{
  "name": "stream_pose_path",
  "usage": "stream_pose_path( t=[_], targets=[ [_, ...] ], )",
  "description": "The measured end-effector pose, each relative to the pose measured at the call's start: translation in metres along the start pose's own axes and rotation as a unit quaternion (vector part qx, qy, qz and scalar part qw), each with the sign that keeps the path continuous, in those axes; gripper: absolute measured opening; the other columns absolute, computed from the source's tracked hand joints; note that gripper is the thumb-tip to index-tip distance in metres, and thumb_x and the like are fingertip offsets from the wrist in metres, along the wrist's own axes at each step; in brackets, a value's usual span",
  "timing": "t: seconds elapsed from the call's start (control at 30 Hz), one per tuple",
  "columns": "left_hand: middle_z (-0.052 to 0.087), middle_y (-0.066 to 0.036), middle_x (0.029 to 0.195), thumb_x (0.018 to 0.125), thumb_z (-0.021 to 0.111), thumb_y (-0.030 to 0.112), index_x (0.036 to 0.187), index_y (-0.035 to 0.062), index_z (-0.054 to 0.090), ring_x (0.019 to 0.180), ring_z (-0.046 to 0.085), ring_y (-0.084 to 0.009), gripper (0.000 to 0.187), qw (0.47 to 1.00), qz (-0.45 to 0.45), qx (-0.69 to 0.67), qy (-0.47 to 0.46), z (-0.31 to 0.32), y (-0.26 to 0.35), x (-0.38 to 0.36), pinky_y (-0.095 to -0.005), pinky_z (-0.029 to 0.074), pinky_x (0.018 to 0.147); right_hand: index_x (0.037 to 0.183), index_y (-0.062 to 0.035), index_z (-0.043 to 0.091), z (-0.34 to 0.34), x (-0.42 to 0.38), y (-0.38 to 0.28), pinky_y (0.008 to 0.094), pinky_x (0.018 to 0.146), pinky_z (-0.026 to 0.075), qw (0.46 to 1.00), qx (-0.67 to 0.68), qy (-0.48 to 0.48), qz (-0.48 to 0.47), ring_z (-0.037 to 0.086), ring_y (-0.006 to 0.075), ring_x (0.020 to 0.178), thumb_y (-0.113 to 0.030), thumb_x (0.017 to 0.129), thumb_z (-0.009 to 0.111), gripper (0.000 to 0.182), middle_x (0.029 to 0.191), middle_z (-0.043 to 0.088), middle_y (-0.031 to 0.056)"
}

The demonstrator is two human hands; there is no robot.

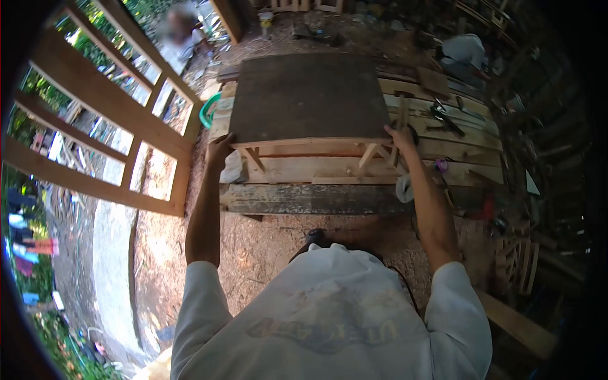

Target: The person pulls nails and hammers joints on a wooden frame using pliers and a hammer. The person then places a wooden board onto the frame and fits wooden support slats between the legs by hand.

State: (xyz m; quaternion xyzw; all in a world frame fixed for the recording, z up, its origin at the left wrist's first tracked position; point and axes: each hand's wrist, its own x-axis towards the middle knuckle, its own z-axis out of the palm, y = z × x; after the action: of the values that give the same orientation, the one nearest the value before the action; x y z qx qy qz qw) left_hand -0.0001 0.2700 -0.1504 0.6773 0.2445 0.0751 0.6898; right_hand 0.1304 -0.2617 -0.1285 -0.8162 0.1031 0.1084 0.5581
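A low wooden table (310, 95) with a dark flat top and pale wooden legs stands on a plank workbench (272, 197). My left hand (220, 149) grips its near left corner. At the near right corner, my right hand (401, 137) is closed around the edge, with the fingertips partly hidden. Slanted legs show beneath the near edge. Beside my left hand lies a whitish cloth or bag (232, 167). A hammer (403, 104) lies just beyond my right hand.
A green basin (208, 111) sits at the bench's left end. Black-handled tools (446, 119) and a purple roll (441, 165) lie on the right planks. A wooden frame (126, 114) stands at left. One person (465, 57) crouches far right; another (183, 35) is far left.
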Motion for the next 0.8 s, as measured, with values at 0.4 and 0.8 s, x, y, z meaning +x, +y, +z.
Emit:
stream_pose_path(
  t=[0.4, 0.8],
  targets=[
    [0.065, -0.008, 0.091, 0.082, 0.069, 0.023, 0.107, -0.0017, 0.064, 0.075, 0.061, -0.0138, 0.036, 0.998, -0.055, -0.036, -0.020, -0.014, -0.004, -0.001, -0.0246, 0.051, 0.066, 0.088, 0.0051, 0.057, 0.000, -0.006, 0.009, 0.0324, 0.063, 0.060, 0.996, 0.072, -0.009, 0.055, 0.062, 0.0213, 0.074, -0.015, 0.083, 0.068, 0.023, 0.083, 0.057, 0.0101],
    [0.065, -0.007, 0.070, 0.073, 0.073, 0.014, 0.093, -0.0029, 0.069, 0.056, 0.054, -0.0110, 0.027, 0.964, -0.003, 0.258, 0.061, 0.004, 0.033, -0.009, -0.0259, 0.042, 0.052, 0.071, -0.0040, 0.046, -0.011, -0.013, 0.019, 0.0273, 0.059, 0.060, 0.987, 0.140, -0.040, 0.061, 0.062, 0.0194, 0.068, -0.017, 0.080, 0.071, 0.029, 0.076, 0.054, 0.0072]
  ],
)
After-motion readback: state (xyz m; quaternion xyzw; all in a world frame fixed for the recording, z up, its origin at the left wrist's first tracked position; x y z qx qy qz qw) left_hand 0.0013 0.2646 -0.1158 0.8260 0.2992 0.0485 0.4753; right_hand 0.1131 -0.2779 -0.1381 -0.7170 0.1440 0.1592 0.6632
